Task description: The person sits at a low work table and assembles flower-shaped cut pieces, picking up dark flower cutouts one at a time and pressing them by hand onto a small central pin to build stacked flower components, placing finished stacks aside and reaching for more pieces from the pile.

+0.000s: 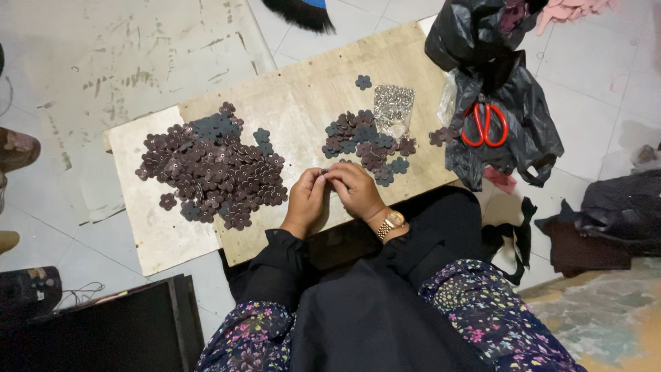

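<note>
Both hands meet at the near edge of the wooden board (303, 89), in the middle of it. The left hand (305, 200) and the right hand (356, 189) are both closed in a pinch on one small flower-shaped piece (324, 171), which is held between the fingertips just above the board. The piece is very small in this view, so I cannot tell for sure if it is one layer or two pressed together. It looks thin, light and soft, like felt or fabric, so it probably bends easily and is best held at the petals, with the centre left free. On the left part of the board lies a big heap of dark brown flowers (212, 169), and a smaller heap (365, 143) lies nearer the right edge, just beyond the hands. Touching this smaller heap is a clear bag of small metal parts (393, 105). Beyond the right edge, red scissors (485, 124) rest on a black plastic bag (513, 103).
</note>
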Motion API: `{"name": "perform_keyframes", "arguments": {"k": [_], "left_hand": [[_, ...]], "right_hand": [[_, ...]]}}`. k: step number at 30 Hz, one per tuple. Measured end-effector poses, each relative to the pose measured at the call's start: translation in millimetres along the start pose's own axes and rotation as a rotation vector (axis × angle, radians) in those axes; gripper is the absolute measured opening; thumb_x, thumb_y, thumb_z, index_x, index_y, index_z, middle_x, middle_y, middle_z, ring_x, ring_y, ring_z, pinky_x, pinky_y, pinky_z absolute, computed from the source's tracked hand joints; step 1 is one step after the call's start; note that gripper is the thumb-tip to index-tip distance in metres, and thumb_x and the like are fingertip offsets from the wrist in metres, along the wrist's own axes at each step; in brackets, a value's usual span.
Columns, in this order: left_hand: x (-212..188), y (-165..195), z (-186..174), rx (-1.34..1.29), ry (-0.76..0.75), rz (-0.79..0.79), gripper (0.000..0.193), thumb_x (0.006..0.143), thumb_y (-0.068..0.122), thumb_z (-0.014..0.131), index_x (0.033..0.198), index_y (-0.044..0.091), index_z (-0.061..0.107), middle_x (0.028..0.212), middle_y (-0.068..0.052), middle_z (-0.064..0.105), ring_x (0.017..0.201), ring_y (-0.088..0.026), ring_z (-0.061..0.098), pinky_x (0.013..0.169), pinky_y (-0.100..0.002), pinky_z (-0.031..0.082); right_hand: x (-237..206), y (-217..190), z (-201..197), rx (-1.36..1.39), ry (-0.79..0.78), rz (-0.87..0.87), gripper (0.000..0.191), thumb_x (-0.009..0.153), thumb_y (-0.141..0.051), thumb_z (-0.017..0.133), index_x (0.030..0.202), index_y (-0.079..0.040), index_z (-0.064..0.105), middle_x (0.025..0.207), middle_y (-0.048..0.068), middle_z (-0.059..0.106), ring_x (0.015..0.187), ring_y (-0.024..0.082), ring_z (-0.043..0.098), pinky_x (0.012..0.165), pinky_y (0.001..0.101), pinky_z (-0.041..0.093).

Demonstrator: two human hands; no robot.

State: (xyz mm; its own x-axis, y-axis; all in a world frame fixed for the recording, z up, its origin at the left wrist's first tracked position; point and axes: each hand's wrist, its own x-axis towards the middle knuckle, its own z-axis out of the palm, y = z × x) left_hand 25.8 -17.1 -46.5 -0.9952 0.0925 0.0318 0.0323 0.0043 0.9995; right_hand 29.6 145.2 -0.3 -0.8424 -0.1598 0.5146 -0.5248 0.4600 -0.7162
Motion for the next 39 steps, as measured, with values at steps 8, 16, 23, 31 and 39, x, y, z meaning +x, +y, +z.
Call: {"name": "perform_keyframes", "arguments": {"k": [8,16,23,31,39], "left_hand": [[0.5,2.5,1.6,0.082,0.04,0.004,0.019,0.104,0.013,0.056,0.113,-0.001,0.067,0.098,-0.006,0.075,0.089,-0.009,0.069,0.081,-0.025,0.056],[2.3,0.5,4.3,-0.07,0.027,-0.039,0.017,0.104,0.012,0.057,0.112,-0.002,0.063,0.097,-0.006,0.073,0.087,-0.009,0.067,0.079,-0.025,0.055],[0.4,0.0,3.1,-0.131,-0.014,-0.039,0.019,0.105,0.011,0.056,0.115,-0.002,0.065,0.1,-0.004,0.073,0.089,-0.007,0.066,0.081,-0.024,0.054],[1.1,3.3,2.0,-0.008,0.006,-0.009,0.019,0.104,0.013,0.059,0.114,-0.001,0.067,0.101,-0.004,0.074,0.091,-0.006,0.065,0.082,-0.023,0.054],[2.9,-0.3,2.2,-0.107,-0.023,-0.029,0.019,0.104,0.013,0.059,0.115,-0.001,0.065,0.1,-0.003,0.072,0.09,-0.006,0.064,0.08,-0.023,0.054]], "right_hand": [[2.2,10.0,1.9,0.024,0.046,-0.004,0.015,0.086,-0.001,0.074,0.099,-0.006,0.074,0.105,0.012,0.074,0.101,0.031,0.072,0.088,0.0381,0.058],[0.6,6.4,0.7,0.031,0.031,0.045,0.01,0.089,-0.003,0.073,0.099,-0.005,0.072,0.106,0.012,0.073,0.102,0.03,0.071,0.089,0.0378,0.058],[-1.0,7.5,0.6,0.027,0.028,0.0,0.012,0.086,-0.002,0.073,0.099,-0.005,0.071,0.106,0.013,0.072,0.101,0.031,0.07,0.088,0.0381,0.058],[-0.1,6.9,-0.8,0.108,0.021,0.081,0.011,0.088,-0.005,0.075,0.097,-0.003,0.07,0.106,0.014,0.072,0.095,0.028,0.073,0.08,0.0351,0.06],[-1.3,6.4,-0.8,0.072,0.033,0.04,0.012,0.086,-0.005,0.076,0.096,-0.003,0.069,0.107,0.015,0.071,0.097,0.03,0.072,0.081,0.0359,0.06]]}}
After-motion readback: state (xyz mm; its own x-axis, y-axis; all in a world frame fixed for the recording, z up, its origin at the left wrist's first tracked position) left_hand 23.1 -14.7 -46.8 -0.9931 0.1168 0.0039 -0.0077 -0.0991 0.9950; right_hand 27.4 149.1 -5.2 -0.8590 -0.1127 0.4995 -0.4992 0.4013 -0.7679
